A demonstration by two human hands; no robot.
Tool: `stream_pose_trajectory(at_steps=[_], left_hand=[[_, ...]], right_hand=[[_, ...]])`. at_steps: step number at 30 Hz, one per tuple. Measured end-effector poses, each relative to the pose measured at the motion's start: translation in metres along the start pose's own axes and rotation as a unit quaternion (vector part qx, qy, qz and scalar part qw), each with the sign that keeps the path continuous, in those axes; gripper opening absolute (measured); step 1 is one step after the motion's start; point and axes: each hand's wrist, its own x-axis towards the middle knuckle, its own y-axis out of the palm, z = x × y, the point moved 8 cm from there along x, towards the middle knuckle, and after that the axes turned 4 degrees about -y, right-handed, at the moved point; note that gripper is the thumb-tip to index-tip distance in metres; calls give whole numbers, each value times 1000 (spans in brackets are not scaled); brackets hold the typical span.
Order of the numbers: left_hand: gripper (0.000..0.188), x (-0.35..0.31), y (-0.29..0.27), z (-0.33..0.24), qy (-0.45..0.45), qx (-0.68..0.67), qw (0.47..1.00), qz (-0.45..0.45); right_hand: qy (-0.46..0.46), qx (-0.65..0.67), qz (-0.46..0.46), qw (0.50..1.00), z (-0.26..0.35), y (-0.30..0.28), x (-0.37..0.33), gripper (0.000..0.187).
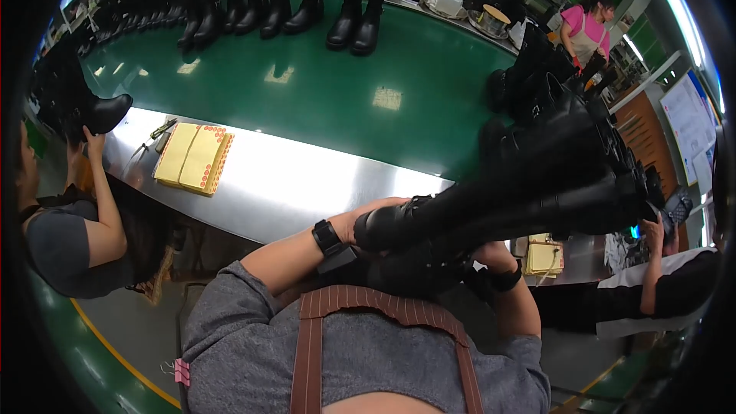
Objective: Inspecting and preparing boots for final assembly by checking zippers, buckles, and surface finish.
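Tall black boots (475, 203) lie slantwise in front of my chest, their shafts reaching toward the upper right. They overlap, so I cannot tell exactly how many I hold. Around the foot end, beside a buckle, my left hand (351, 222) is closed, its fingers partly behind the boot. My right hand (497, 255) grips the boots from below, near some metal studs, with most of its fingers hidden. Both wrists carry black bands. Just beyond my left forearm is the bare metal edge (307, 184) of the work table.
A green conveyor belt (307, 100) runs past, with several black boots (368, 11) standing along its far side. Stacked yellow cards (192, 157) and a green-handled tool (159, 132) lie to the left. Co-workers handle boots on both sides; another person (586, 31) stands across the belt.
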Motion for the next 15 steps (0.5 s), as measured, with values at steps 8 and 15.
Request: stream_pose_trajectory(at_steps=[8, 15], left_hand=[[96, -44, 50, -91, 306, 575, 704, -283], [141, 7, 43, -31, 294, 743, 551, -239]], right_hand=[[142, -143, -193, 960, 13, -6, 18, 58], [90, -418, -69, 901, 44, -9, -1, 46]])
